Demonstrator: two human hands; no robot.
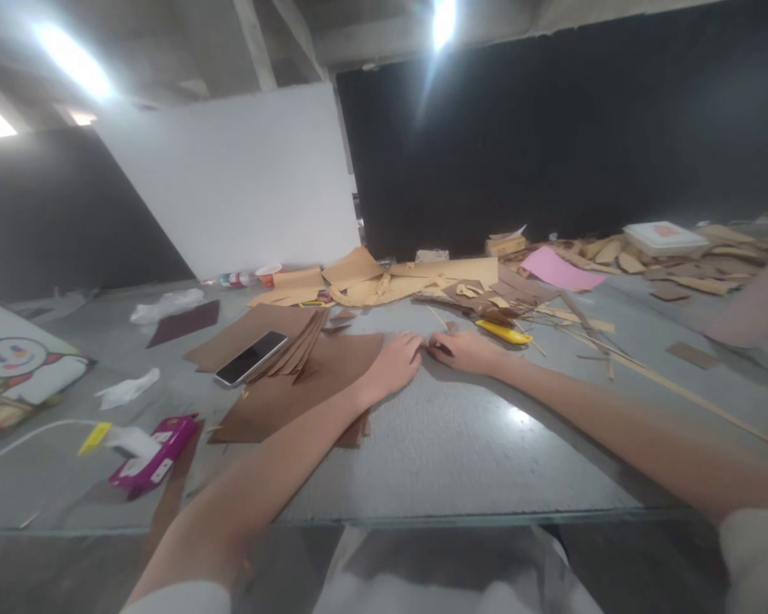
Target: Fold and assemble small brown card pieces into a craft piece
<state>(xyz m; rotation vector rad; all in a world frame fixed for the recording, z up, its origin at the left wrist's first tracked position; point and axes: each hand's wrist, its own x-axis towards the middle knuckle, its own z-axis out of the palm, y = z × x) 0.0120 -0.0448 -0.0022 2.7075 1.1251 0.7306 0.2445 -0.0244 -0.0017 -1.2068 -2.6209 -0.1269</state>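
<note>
My left hand [397, 362] rests at the right edge of a stack of brown sheets [282, 405], its fingers bent and close together. Just to its right, my right hand [457, 351] lies on the grey table [461, 452] with curled fingers, the fingertips of both hands nearly meeting. Whatever either hand holds, if anything, is too small to make out. A small brown piece [451, 327] is just beyond my right hand, and a yellow cutter [503, 332] lies to its right. A phone [251, 358] sits on brown sheets to the left.
A magenta power strip [154, 454] with a white cable is at the left front. Crumpled tissue [128, 389] and a printed bag [19, 362] lie farther left. Scraps, a pink sheet [561, 268] and a white box [666, 239] line the back. Long thin strips [678, 396] stretch to the right.
</note>
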